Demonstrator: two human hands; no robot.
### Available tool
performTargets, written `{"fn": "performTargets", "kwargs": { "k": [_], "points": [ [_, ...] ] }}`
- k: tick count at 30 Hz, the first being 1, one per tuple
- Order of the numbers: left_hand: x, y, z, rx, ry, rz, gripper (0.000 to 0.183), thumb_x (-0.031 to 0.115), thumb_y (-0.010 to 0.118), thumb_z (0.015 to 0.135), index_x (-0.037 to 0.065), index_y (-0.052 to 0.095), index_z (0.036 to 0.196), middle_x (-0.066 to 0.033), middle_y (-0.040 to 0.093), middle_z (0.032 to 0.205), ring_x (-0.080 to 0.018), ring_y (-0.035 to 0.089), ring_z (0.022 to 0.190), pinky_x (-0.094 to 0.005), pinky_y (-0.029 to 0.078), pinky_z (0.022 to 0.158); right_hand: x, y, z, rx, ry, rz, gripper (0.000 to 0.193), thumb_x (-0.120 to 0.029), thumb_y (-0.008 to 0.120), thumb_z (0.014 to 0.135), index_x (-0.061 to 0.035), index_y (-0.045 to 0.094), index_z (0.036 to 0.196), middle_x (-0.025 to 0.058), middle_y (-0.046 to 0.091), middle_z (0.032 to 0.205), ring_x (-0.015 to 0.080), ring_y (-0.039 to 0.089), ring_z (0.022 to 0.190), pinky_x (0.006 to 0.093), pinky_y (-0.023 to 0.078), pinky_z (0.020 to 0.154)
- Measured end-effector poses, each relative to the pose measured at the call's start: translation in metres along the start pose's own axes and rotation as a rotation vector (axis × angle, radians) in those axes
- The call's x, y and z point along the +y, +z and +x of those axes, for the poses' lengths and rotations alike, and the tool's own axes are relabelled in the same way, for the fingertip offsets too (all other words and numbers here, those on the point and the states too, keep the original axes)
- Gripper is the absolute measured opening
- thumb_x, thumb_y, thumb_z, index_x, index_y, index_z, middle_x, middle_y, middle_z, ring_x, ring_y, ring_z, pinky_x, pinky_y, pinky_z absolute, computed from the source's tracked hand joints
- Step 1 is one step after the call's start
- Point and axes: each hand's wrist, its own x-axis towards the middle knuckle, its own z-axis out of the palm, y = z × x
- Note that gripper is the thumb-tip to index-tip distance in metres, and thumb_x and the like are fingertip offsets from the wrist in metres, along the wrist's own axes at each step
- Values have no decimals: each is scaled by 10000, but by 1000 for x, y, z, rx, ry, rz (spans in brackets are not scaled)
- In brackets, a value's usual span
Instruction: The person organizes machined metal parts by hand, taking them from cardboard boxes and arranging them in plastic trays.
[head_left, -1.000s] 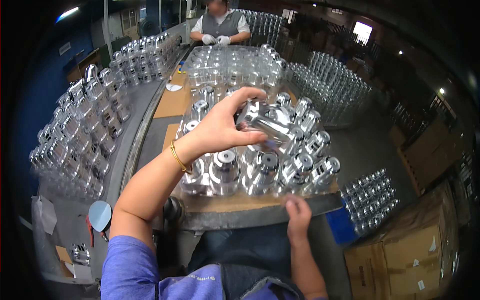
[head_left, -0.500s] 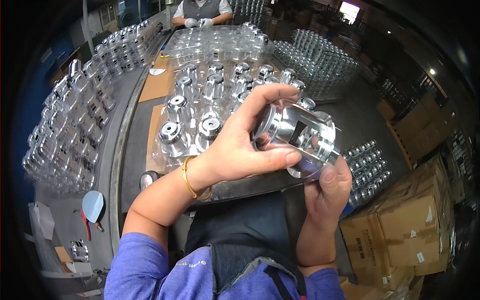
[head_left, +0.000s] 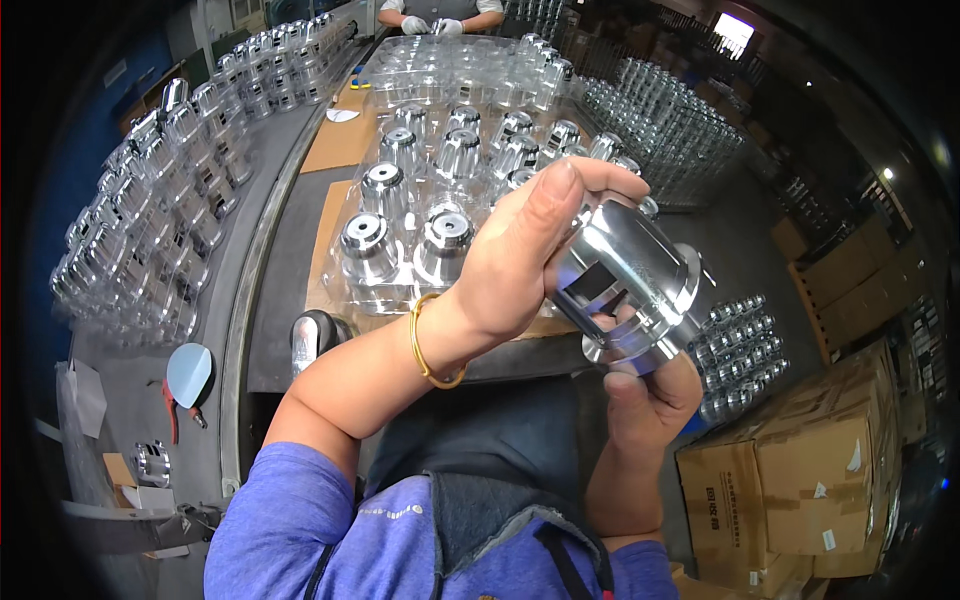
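A shiny cup-shaped metal housing [head_left: 637, 250] with a rectangular cutout in its side is tilted between my two hands, above the near right part of the workbench. My left hand [head_left: 515, 255], with a gold bangle at the wrist, wraps round its closed end from the left, thumb on top. At the flanged lower end, my right hand [head_left: 648, 405] grips the rim from below; part of its fingers is hidden behind the metal. Just left of the held part, a clear plastic tray [head_left: 375, 298] bears rows of similar metal housings [head_left: 367, 243].
Stacked trays of housings [head_left: 150, 220] line the left bench. A blue oval disc [head_left: 190, 374] and red-handled pliers [head_left: 169, 405] lie nearer. Across the table, a gloved co-worker's hands [head_left: 447, 26] show. Cardboard boxes [head_left: 800, 470] stand at right; a dark rounded tool [head_left: 316, 335] lies by my left forearm.
The housing has turned in my hands, its cutout now facing lower left. My left thumb has shifted from its side to the top. The whole view has moved slightly.
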Motion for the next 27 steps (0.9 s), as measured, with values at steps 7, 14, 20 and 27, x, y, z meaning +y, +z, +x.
{"fn": "performTargets", "kwargs": {
  "k": [7,14,20,27],
  "points": [
    [-8,-6,-6,-32,175,191,617,327,661,778,-20,412,1224,-116,528,1130,-168,503,1046,-298,401,906,-2,7,1,176,56,220,415,-272,673,820,95,613,1003,104,648,895,124,583,773,224,439,703],
    [7,-6,-12,54,31,241,513,315,635,798,-32,496,1149,-115,552,1112,-159,530,1014,-290,408,904,-5,12,-8,107,71,76,352,-230,665,827,67,623,1010,80,639,805,103,555,691,217,425,625],
    [14,-11,-15,96,-78,230,501,286,612,750,-30,513,1126,-123,546,1139,-172,526,1030,-305,406,911,1,23,-12,61,20,-104,279,-171,672,821,33,639,1009,71,622,761,106,548,643,207,414,591],
    [20,-13,-17,10,-134,-123,550,334,605,736,-18,498,1145,-151,479,1220,-214,476,1115,-341,358,969,4,18,-12,103,41,58,311,-153,672,819,77,614,1020,83,625,824,116,560,713,217,433,645]
  ]
}}
